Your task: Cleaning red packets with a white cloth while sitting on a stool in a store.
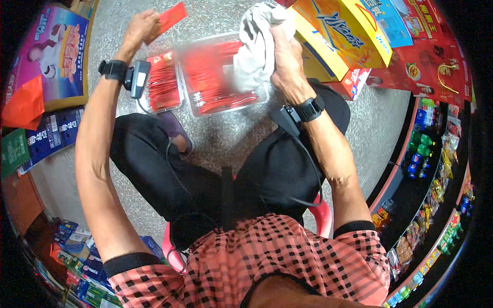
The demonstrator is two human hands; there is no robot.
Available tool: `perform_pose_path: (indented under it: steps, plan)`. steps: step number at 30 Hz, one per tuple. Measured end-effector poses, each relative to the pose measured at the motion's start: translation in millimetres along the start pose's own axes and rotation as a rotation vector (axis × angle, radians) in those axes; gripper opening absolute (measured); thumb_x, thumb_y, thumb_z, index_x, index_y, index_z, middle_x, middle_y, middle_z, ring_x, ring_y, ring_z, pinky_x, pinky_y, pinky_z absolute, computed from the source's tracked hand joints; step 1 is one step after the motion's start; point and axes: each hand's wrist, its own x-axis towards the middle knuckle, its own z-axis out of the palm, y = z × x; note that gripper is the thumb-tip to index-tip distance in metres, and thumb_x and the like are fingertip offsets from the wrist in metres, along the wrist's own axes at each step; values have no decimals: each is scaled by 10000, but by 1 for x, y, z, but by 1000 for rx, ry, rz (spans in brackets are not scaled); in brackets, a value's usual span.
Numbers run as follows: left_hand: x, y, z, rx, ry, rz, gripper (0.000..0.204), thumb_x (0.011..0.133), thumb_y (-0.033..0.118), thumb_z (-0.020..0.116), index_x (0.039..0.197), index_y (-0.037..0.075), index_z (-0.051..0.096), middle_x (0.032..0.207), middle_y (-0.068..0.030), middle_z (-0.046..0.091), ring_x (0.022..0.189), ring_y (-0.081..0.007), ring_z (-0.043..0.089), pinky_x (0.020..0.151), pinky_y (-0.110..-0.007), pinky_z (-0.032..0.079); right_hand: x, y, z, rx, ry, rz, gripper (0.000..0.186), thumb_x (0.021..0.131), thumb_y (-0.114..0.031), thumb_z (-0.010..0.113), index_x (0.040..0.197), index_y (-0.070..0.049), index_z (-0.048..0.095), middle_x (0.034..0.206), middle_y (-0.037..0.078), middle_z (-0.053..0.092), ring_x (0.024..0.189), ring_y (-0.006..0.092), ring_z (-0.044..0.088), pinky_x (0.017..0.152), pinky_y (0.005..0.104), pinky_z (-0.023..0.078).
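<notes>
My left hand is closed on a flat red packet, held out past the containers at the upper left. In my right hand is a bunched white cloth, which hangs over the right part of a large clear plastic container. Red packets lie in rows inside it, partly hidden by the cloth and smeared by motion. To its left stands a smaller clear container with more red packets packed upright.
An open yellow box stands beyond my right hand, with a red carton past it. A purple printed box and a red sheet-like piece are at left. Shelves with bottles curve along the right. I sit on a pink stool.
</notes>
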Motion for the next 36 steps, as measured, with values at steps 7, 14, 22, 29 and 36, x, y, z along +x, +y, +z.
perform_pose_path:
  steps: [7,14,22,29,36]
  plan:
    - [25,-189,-14,1317,-209,380,183,710,192,549,705,39,649,777,-191,629,711,-342,609,633,-400,479,-24,-16,7,-58,-31,55,300,893,-167,488,1117,31,514,1012,93,616,878,171,620,768,301,516]
    - [-4,-187,119,590,-282,-238,269,736,219,523,842,8,651,890,-270,602,907,-417,585,747,-460,471,-51,-48,-16,-10,14,61,254,910,-141,476,1091,31,523,1001,76,603,872,126,592,781,271,493]
    - [-38,-189,82,878,-65,-57,168,746,148,534,801,34,644,784,-238,615,785,-395,605,698,-469,472,-80,-52,8,86,-28,222,347,901,-140,455,1210,16,439,1133,104,550,967,185,572,852,324,467]
    - [-33,-199,113,1139,-88,150,207,834,153,468,988,99,595,1042,-116,565,953,-321,527,793,-438,414,-93,-62,1,-232,-67,294,564,926,-421,420,1354,-71,307,1293,112,456,1147,233,478,1000,400,362]
    - [-47,-204,130,1136,-109,148,196,821,157,474,928,100,628,986,-86,607,944,-274,553,810,-417,422,-93,-67,3,-57,-18,382,520,890,-324,477,1308,-40,354,1232,117,492,1093,221,510,952,372,400]
